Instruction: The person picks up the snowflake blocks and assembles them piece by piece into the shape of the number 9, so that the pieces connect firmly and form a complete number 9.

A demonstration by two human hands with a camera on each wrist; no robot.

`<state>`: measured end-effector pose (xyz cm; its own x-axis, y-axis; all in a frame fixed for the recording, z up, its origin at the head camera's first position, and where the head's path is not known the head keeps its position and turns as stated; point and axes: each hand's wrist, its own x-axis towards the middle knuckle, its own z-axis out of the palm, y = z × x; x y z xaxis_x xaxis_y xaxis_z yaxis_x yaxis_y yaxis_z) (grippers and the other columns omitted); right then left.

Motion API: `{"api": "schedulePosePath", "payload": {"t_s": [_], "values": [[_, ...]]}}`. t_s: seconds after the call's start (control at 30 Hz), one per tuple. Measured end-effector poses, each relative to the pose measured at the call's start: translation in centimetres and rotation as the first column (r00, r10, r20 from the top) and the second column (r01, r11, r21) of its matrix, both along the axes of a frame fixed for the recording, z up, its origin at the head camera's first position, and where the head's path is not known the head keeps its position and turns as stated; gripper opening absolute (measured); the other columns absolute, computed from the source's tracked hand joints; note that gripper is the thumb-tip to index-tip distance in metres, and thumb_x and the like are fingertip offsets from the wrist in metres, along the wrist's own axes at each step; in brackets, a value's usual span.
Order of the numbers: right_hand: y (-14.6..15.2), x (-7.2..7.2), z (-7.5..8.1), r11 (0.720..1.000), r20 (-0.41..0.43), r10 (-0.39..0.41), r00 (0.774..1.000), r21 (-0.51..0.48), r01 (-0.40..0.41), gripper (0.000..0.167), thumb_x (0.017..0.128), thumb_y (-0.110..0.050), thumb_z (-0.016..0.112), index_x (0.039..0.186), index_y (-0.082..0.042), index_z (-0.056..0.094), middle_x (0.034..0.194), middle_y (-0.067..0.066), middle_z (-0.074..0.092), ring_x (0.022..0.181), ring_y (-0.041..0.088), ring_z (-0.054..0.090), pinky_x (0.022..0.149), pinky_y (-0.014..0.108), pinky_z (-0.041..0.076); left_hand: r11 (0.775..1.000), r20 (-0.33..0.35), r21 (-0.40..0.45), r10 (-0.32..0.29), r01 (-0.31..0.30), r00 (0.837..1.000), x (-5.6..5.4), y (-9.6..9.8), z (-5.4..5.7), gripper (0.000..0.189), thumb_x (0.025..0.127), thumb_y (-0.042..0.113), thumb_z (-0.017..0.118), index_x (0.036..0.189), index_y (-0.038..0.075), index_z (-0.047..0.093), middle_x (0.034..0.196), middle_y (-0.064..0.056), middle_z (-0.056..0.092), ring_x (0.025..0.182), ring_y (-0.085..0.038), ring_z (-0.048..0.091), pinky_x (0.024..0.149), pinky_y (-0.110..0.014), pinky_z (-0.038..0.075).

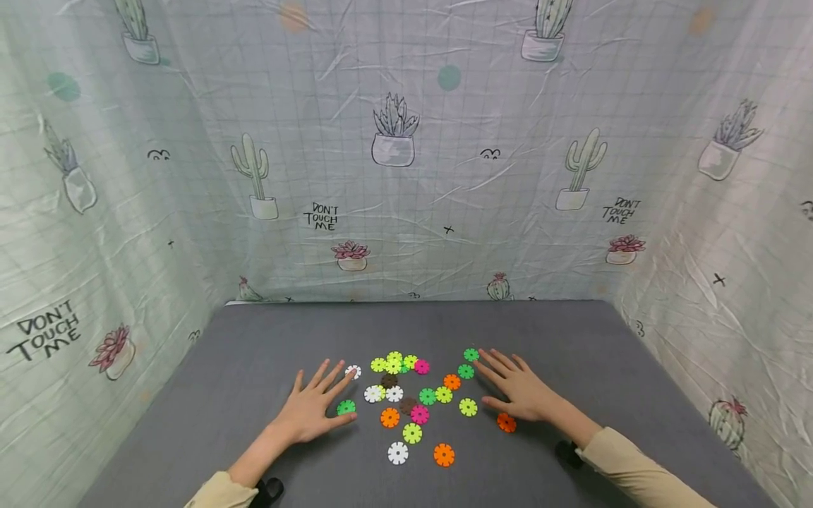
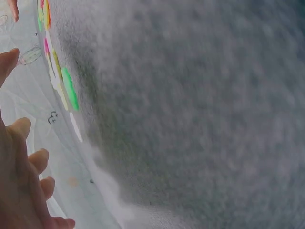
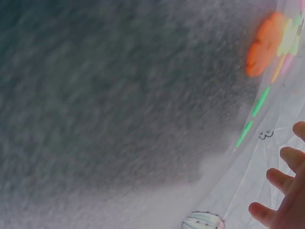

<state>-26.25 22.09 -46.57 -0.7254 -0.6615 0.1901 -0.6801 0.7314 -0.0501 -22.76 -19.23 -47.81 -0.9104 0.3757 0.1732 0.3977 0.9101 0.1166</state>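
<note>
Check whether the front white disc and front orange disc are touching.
Apart: the head view shows grey tabletop between the white disc and orange disc.

One table [image 1: 356,487] bears twenty-five notched discs [image 1: 444,449] by my count, though overlaps in the back cluster make that total a little uncertain. There are eight yellow discs [image 1: 412,429], five green discs [image 1: 346,407], four orange discs [image 1: 390,413], four white discs [image 1: 398,449], two pink discs [image 1: 420,410] and two brown discs [image 1: 389,380]. Orange and white together make eight, pink and brown together four. There is one left hand [image 1: 309,410] and one right hand [image 1: 524,391], with two sleeves [image 1: 635,466] and two black wrist pieces [image 1: 567,455]. The hanging cloth [image 1: 546,233] shows three printed "Don't touch me" lines [image 1: 321,217], three pink plants in pots [image 1: 351,252], two tall branching cacti [image 1: 254,173] and two whole green dots [image 1: 449,77].
</note>
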Motion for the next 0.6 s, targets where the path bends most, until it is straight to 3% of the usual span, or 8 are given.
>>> {"api": "schedulePosePath", "payload": {"t_s": [0.37, 0.6], "values": [[-0.9, 0.3, -0.3, 0.998, -0.039, 0.062, 0.997, 0.015, -0.062, 0.062, 0.087, -0.041, 0.053, 0.138, -0.011, 0.034, 0.142, 0.013, 0.034, 0.129, 0.036, 0.03, 0.097, 0.059, 0.028, 0.997, 0.057, 0.027, -0.077, 0.075, 0.995, 0.5, 1.7, 0.3, 0.072, 0.079, 0.063, 0.048, 0.139, 0.027, 0.03, 0.147, -0.004, 0.025, 0.136, -0.033, 0.018, 0.099, -0.068, 0.013], [-2.1, 0.6, -0.4, 0.99, -0.141, 0.141, 0.98, 0.015, -0.14, 0.059, 0.085, -0.038, 0.057, 0.135, -0.01, 0.039, 0.138, 0.011, 0.04, 0.124, 0.031, 0.039, 0.093, 0.05, 0.037, 0.988, 0.073, 0.009, -0.154, 0.154, 0.985, 0.5, 2.9, 0.4, 0.07, 0.082, 0.059, 0.047, 0.141, 0.028, 0.025, 0.148, -0.004, 0.022, 0.136, -0.032, 0.018, 0.101, -0.066, 0.013]]}}
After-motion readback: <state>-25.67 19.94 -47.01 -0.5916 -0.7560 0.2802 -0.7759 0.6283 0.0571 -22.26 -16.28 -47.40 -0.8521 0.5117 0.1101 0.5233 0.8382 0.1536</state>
